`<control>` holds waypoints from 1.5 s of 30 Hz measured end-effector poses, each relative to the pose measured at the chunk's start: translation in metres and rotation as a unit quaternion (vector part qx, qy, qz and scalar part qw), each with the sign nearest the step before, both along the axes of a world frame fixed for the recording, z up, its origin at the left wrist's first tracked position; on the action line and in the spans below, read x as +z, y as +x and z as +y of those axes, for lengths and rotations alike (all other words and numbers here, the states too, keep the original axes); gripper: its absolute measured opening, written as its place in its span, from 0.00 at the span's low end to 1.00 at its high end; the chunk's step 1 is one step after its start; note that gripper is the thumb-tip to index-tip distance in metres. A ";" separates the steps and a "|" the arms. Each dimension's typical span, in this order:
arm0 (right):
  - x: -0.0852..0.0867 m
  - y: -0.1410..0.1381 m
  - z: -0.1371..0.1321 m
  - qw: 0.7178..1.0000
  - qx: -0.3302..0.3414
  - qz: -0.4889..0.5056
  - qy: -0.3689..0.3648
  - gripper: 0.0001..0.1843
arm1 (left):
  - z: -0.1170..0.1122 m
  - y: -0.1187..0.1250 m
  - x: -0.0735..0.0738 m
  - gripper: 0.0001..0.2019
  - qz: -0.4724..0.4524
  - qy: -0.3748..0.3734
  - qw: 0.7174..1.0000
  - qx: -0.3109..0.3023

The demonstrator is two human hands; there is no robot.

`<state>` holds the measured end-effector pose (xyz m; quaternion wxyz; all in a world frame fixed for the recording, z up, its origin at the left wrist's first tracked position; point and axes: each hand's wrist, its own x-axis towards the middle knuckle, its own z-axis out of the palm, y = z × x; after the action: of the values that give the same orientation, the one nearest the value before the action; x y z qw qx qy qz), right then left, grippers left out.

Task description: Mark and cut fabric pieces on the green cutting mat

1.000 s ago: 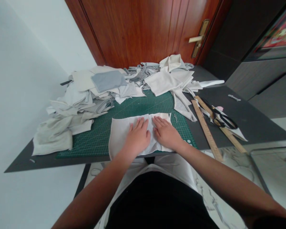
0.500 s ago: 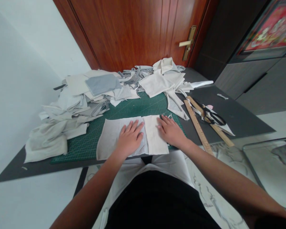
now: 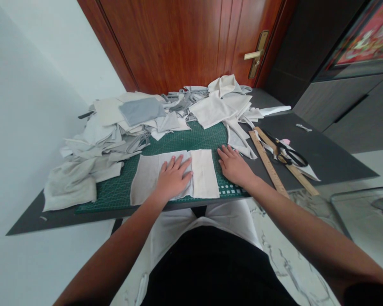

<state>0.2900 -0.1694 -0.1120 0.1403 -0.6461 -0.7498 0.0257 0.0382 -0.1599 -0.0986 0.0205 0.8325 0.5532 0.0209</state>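
Observation:
A light grey piece of fabric [image 3: 148, 176] with a cream section [image 3: 204, 174] at its right lies on the green cutting mat [image 3: 174, 142], near the table's front edge. My left hand [image 3: 175, 176] rests flat on it with fingers spread, close to the line where grey meets cream. To the right of the cream part, my right hand [image 3: 234, 166] lies open on the mat, off the fabric and holding nothing. Whether the grey and cream parts are one piece or two, I cannot tell.
Heaped cloth scraps [image 3: 105, 144] cover the mat's left and back. More cream cloth [image 3: 212, 111] lies at the back. To the right are wooden rulers [image 3: 268, 163], black-handled scissors [image 3: 285, 153] and scraps on the dark table [image 3: 332, 157]. A wooden door [image 3: 185, 42] stands behind.
My right hand has slid off the cream fabric onto the mat beside it. My left hand stays on the fabric. The camera view has shifted slightly.

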 end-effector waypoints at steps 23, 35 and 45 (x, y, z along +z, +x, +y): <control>-0.013 0.063 -0.084 0.982 -0.122 0.040 0.139 0.24 | 0.003 0.016 -0.007 0.29 -0.008 0.011 0.998 -0.062; -0.013 0.099 -0.085 0.969 -0.245 -0.028 0.029 0.23 | 0.001 0.016 -0.008 0.29 -0.021 0.015 0.998 -0.055; 0.040 0.085 -0.097 0.945 -0.285 0.159 0.015 0.15 | -0.002 0.020 -0.006 0.28 -0.063 0.002 0.997 -0.046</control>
<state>0.3753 -0.2665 -0.0721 0.2692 -0.8184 -0.5021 0.0757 0.0584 -0.1618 -0.1050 0.0541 0.8541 0.5121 0.0733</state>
